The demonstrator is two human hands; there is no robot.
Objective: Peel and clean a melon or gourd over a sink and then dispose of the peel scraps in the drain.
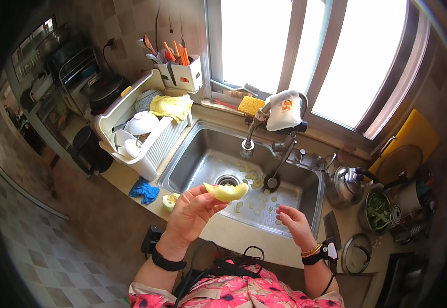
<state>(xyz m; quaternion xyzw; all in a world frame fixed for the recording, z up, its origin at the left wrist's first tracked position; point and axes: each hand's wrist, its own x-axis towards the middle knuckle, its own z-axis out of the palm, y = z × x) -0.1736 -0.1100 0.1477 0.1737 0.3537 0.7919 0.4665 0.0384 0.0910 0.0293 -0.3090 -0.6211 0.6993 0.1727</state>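
Before me is a stainless steel sink (215,154) with many pale green peelings (252,177) scattered over its bottom. My left hand (196,208) holds a curved, pale green piece of a peeled vegetable or fruit (229,192) between thumb and fingers, above the sink's front edge. Lower right, my right hand (294,223) is raised over the front rim with its fingers bent and close together; whether something small is between them cannot be told. Another pale green piece, showing a seedy inside (168,201), lies on the counter behind my left hand.
A blue cloth (144,191) and a dish rack (150,154) stand left of the sink. A faucet (247,144) reaches over the basin. On the right are a kettle (344,186), a knife (331,227), a glass lid (356,254) and a pot of greens (378,211).
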